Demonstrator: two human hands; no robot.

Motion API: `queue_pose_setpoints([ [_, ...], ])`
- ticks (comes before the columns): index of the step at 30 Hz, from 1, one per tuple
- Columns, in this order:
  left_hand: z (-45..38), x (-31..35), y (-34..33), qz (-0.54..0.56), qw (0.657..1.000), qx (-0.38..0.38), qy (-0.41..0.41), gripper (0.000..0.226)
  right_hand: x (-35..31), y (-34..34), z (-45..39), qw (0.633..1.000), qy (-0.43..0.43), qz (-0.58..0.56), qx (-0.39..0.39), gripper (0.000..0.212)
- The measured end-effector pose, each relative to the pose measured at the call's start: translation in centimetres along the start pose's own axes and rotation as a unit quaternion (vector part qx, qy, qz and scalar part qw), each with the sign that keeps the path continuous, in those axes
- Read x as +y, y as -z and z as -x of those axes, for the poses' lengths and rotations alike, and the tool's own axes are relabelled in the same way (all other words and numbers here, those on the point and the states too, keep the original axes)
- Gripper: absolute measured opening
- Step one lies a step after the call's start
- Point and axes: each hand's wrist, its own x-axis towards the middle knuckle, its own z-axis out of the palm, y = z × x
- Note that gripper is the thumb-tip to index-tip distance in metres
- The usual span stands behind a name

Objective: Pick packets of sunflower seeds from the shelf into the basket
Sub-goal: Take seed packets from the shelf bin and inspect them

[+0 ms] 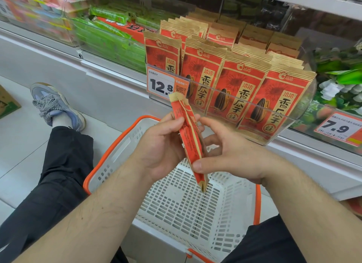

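Note:
A red and tan packet of sunflower seeds (pixel 191 139) is held edge-on above the white basket (pixel 188 206), between both hands. My left hand (pixel 162 145) grips its upper half with fingers curled round it. My right hand (pixel 227 155) pinches its lower part with thumb against fingers. Rows of the same packets (pixel 241 86) stand upright on the shelf behind a clear plastic front (pixel 278 125). The basket has an orange rim and sits on the floor under my hands; no packet shows inside it.
A price tag reading 12.8 (pixel 162 84) hangs at the shelf edge, another reading 7.9 (pixel 338 127) to the right. Green packets (pixel 113 37) fill the bin to the left. My leg and blue shoe (pixel 56 106) stretch over the floor at left.

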Motion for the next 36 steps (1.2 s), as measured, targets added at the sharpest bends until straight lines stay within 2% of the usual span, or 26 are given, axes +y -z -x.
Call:
queue_pose_setpoints([
  [3,0.2,-0.2,0.2,-0.046,0.999,-0.019,-0.006,0.043,0.2,-0.4,-0.2,0.999,0.013,0.045,0.022,0.112],
  [6,0.4,-0.3,0.0,-0.123,0.992,-0.003,-0.024,0.052,0.4,-0.9,-0.6,0.989,0.031,0.118,0.088,0.125],
  [9,0.4,-0.5,-0.6,-0.214,0.973,0.047,-0.074,0.028,0.9,-1.2,-1.0,0.977,0.017,0.165,0.136,0.140],
  [11,0.2,-0.5,-0.5,-0.262,0.956,0.075,-0.109,0.013,1.0,-1.3,-1.2,0.977,0.018,0.129,0.168,0.129],
  [12,0.1,-0.6,-0.4,-0.282,0.948,0.081,-0.125,0.010,1.0,-1.4,-1.2,0.978,0.028,0.084,0.187,0.114],
  [16,-0.1,-1.6,0.6,-0.359,0.912,0.081,-0.184,0.025,0.5,-1.9,-1.6,0.960,0.053,-0.134,0.241,0.063],
  [19,-0.1,-2.3,1.0,-0.409,0.885,0.069,-0.214,0.016,0.3,-2.7,-1.7,0.942,0.063,-0.153,0.293,0.050],
  [22,-0.1,-2.6,1.2,-0.411,0.878,0.064,-0.236,0.013,0.4,-2.9,-1.8,0.938,0.067,-0.134,0.311,0.033],
  [26,-0.3,-2.7,1.3,-0.396,0.884,0.056,-0.243,0.013,0.4,-2.7,-1.7,0.932,0.078,-0.146,0.323,0.025],
  [31,-0.4,-2.6,1.2,-0.372,0.895,0.050,-0.240,0.016,0.0,-2.5,-1.6,0.929,0.066,-0.168,0.324,0.040],
  [36,-0.2,-2.6,1.2,-0.370,0.899,0.053,-0.229,0.027,0.0,-2.2,-1.7,0.922,0.052,-0.197,0.329,0.035],
])
